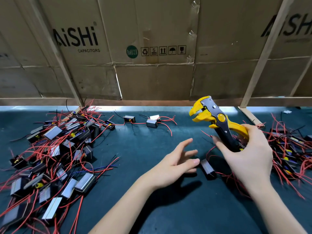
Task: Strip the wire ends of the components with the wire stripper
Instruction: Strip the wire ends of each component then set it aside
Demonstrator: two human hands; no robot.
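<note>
The right hand [248,154] grips the yellow and black wire stripper [217,122] by its handles, head raised and tilted toward the cardboard wall [152,48]; the lower ends of the handles are hidden inside the fingers. The left hand [177,162] hovers with fingers spread and relaxed, holding nothing, its fingertips just beside a single component [208,168] lying on the dark green desk [152,208]. That component's red wires run under the right hand and cannot be followed. A large heap of components [55,157] with red and black leads covers the desk's left side, partly cut off by the frame edge. Another pile [290,149] lies behind the right hand, blurred, probably the same parts.
</note>
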